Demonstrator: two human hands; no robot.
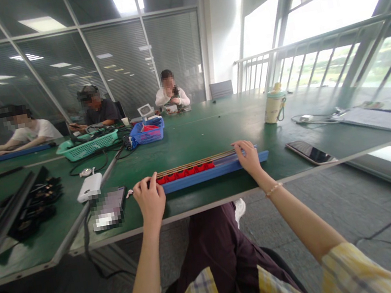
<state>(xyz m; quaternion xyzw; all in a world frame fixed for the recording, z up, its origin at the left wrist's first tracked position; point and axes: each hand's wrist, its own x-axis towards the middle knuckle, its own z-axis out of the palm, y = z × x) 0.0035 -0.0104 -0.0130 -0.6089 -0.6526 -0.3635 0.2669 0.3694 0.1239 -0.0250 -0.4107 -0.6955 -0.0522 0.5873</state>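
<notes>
A long blue tray (203, 173) lies across the green table near its front edge. Several red pieces (185, 172) sit in a row inside its left and middle part, with thin yellowish strips (198, 161) running lengthwise behind them. My left hand (149, 196) is closed round the tray's left end, thumb and fingertips at the strips' ends. At the right end my right hand (247, 155) is also closed, its fingertips on the far rim by the strips, wrist over the table edge.
Left of the tray are a phone (110, 208), a white case (90, 187) and black parts (34, 203). Farther back stand a green basket (88, 145) and a blue basket (147, 132). A bottle (274, 105) and another phone (309, 151) are at right. Three people sit beyond.
</notes>
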